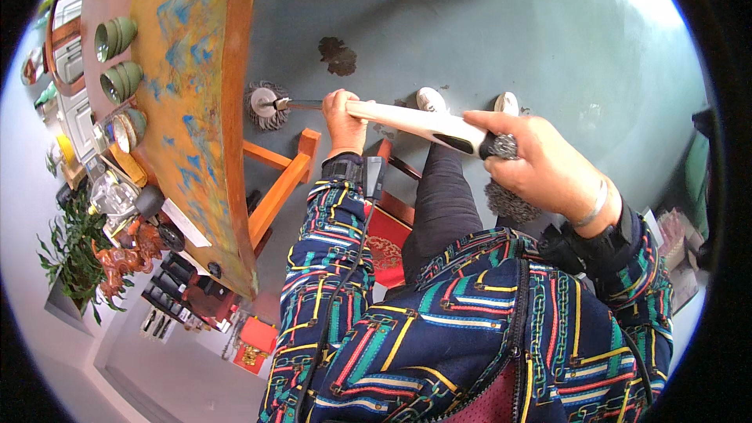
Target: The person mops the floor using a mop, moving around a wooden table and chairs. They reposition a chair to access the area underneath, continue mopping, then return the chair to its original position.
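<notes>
A string mop with a round white head (264,101) and grey strands lies at floor level beside the wooden table. Around the lower part of its handle my left hand (345,123) is closed, where the metal tube meets the thick white grip (405,119). At the handle's near end, my right hand (537,164) holds it by the dark end, with thumb and fingers around a grey fuzzy piece (503,146). A larger grey fuzzy bundle (510,201) shows below that hand; what it belongs to is unclear.
A painted wooden table (200,70) fills the left, bearing green bowls (116,38) and a reddish-brown figurine (126,252). Its orange trestle leg (282,188) reaches the floor. A chair with a red cushion (385,247) stands by my left leg. Dark patches (338,56) mark the grey-green floor.
</notes>
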Available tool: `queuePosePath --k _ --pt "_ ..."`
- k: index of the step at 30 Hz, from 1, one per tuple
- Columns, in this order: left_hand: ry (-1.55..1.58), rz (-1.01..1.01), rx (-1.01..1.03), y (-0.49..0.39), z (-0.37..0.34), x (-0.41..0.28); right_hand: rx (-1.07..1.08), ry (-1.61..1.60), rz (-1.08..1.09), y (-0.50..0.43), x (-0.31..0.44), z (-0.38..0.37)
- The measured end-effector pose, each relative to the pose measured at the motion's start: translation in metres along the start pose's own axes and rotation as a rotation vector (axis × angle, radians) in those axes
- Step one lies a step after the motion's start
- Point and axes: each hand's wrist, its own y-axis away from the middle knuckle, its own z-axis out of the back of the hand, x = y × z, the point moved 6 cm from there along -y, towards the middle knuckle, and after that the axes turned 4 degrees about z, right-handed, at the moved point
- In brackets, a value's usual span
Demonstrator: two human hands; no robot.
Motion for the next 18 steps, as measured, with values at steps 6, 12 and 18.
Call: queuePosePath --k 6,12,18 --pt "-0.024 -0.126 0.114 0.033 -0.030 -0.083 -0.050 -0.035 0.016 0.069 -0.017 0.039" --pt "0.193 -0.185 0.301 0.091 -0.043 -0.132 0.068 -0.789 -0.619 0.144 -0.055 0.027" --pt "0.055 -0.246 0.213 0.052 -0.029 -0.076 0.168 -0.830 -0.295 0.081 -0.063 -0.004"
